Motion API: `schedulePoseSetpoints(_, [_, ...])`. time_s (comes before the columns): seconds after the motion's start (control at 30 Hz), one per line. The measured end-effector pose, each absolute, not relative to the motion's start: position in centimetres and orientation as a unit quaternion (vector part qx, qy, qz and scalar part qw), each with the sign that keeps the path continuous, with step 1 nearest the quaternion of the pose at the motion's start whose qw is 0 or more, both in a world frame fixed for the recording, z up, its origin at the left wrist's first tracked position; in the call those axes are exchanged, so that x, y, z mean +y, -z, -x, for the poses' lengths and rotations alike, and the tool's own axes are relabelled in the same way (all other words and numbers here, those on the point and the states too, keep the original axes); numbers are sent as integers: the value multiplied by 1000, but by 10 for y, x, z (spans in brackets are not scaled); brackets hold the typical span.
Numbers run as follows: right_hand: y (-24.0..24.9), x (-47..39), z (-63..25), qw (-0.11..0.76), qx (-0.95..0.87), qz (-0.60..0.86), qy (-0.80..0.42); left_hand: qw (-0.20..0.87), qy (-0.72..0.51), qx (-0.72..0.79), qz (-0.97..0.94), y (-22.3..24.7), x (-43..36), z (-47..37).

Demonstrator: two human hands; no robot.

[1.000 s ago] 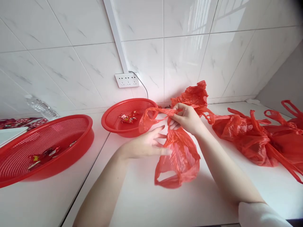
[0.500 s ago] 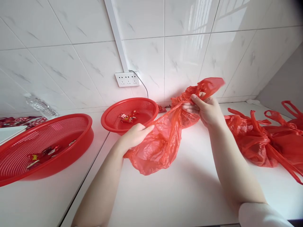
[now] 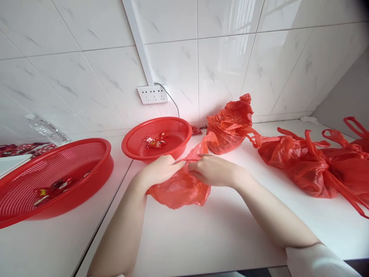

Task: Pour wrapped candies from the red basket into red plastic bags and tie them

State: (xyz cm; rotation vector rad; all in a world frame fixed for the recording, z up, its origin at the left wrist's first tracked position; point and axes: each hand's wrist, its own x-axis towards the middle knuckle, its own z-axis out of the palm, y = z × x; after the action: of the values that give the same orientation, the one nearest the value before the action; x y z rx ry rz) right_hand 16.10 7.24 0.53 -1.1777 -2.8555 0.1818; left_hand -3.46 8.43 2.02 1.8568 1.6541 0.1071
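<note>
A thin red plastic bag (image 3: 181, 192) hangs crumpled over the white table, between my two hands. My left hand (image 3: 161, 169) grips its left upper edge, thumb pointing right. Close beside it, my right hand (image 3: 211, 169) has its fingers curled on the bag's upper right part. Just behind the bag stands a round red basket (image 3: 132, 148) with a few wrapped candies (image 3: 155, 141) in it. Another bunched red bag (image 3: 229, 129) rests against the wall, behind my right hand.
A larger red basket (image 3: 99, 181) with wrapped items stands at the left, near a clear plastic bottle (image 3: 47, 129). Several red bags (image 3: 305, 165) lie at the right. A socket panel (image 3: 152, 94) with a cable is on the tiled wall.
My right hand has moved down and left from the bunched bag by the wall to the bag at my left hand. The bag by the wall now stands free of my hand.
</note>
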Motion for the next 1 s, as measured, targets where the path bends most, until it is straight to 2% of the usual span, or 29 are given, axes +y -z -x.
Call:
schedulePoseSetpoints(0.1, [11, 99, -161, -133, -832, 533, -79, 288, 63, 635, -714, -23, 91, 50])
schedulePoseSetpoints(0.23, [19, 114, -168, -166, -796, 577, -76, 173, 117, 677, -706, -23, 98, 62])
schedulePoseSetpoints(0.3, [20, 113, -168, -163, -798, 575, -75, 112, 68, 656, -744, -22, 94, 58])
schedulePoseSetpoints(0.4, [23, 110, -165, -151, -808, 564, -75, 31, -85, 565, -820, -19, 83, 41])
schedulePoseSetpoints(0.47, [27, 111, -162, -141, -825, 542, -80, 60, -133, 501, -853, -12, 79, 25])
schedulePoseSetpoints(0.5, [29, 112, -161, -133, -835, 527, -82, 99, -118, 472, -868, -7, 79, 19])
schedulePoseSetpoints(0.6, [36, 117, -157, -99, -873, 468, -93, 179, 19, 478, -859, 11, 87, 4])
schedulePoseSetpoints(0.7, [45, 124, -154, -86, -888, 440, -100, 175, 118, 549, -809, 27, 99, 1])
schedulePoseSetpoints(0.9, [70, 145, -159, -111, -843, 519, -90, 152, 162, 597, -771, 37, 119, 16])
schedulePoseSetpoints(1.0, [75, 151, -175, -96, -817, 561, -92, 150, 182, 621, -748, 39, 128, 28])
